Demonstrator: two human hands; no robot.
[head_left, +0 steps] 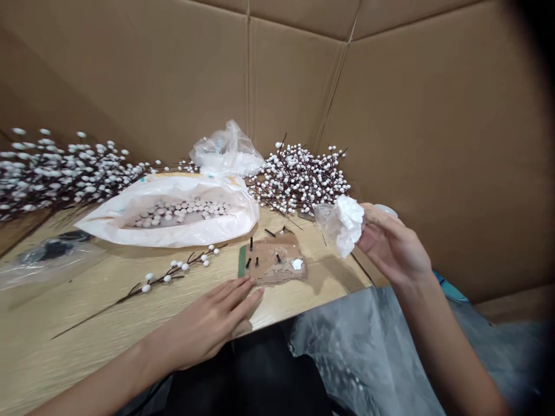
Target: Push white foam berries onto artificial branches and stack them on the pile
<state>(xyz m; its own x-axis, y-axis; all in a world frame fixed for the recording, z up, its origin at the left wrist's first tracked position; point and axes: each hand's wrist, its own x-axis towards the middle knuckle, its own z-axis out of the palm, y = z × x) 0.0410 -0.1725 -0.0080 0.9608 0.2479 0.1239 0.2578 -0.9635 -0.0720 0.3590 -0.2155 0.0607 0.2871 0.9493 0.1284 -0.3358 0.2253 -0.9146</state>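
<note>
My left hand [221,315] lies at the table's front edge with its fingers stretched out, the tips touching the near left edge of a small cardboard piece [264,274]. Several short black sticks and a small white dab [297,264] are on that cardboard. Raised to the right of it, my right hand [392,245] is closed on a crumpled white lump [349,222] with clear plastic around its left side. The lump's exact kind cannot be made out. A single stem with white berries [167,278] rests on the table left of the cardboard.
An opened white bag [208,232] holds loose white berries. Behind it sits a clear plastic bag [228,153]. Berry branches [299,176] lie at the back, with another bunch [65,173] at left. Cardboard walls [173,69] enclose the wooden table [99,294].
</note>
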